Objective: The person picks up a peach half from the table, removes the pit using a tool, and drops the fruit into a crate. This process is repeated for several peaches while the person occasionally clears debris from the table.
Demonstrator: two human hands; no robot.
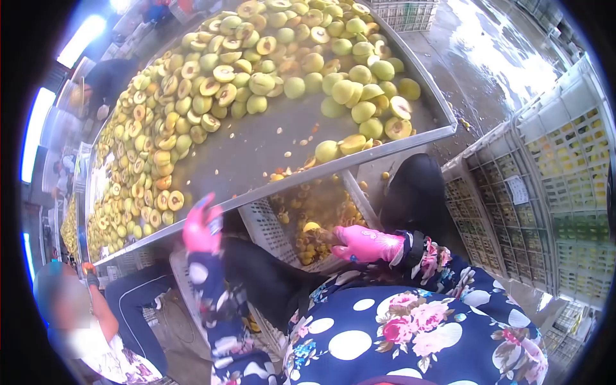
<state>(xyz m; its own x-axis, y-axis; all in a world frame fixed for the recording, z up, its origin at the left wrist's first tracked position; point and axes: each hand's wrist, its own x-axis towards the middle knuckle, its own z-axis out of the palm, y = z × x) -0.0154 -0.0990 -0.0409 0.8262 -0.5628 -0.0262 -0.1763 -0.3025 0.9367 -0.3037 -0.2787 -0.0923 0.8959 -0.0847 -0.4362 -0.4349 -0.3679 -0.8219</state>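
My left hand [203, 230], in a pink glove, is raised at the near edge of the metal table [237, 151]. Its fingers are stretched out and somewhat blurred, with nothing held in them. My right hand [367, 244], also gloved in pink, is over the crate of fruit scraps [314, 202] between my legs. Its fingers are closed around something; a short brownish piece sticks out, but I cannot tell what it is. A yellow scrap [312, 226] shows just beyond its tip. Halved yellow-green peaches [224, 74], many with pits showing, cover much of the table.
Raised metal rims [289, 183] edge the table. Tall plastic crates [568, 160] of yellow fruit stand on the right, near the wet floor [487, 38]. Another person [96, 321] sits at lower left, one gloved hand at the table edge. More crates [404, 14] stand behind the table.
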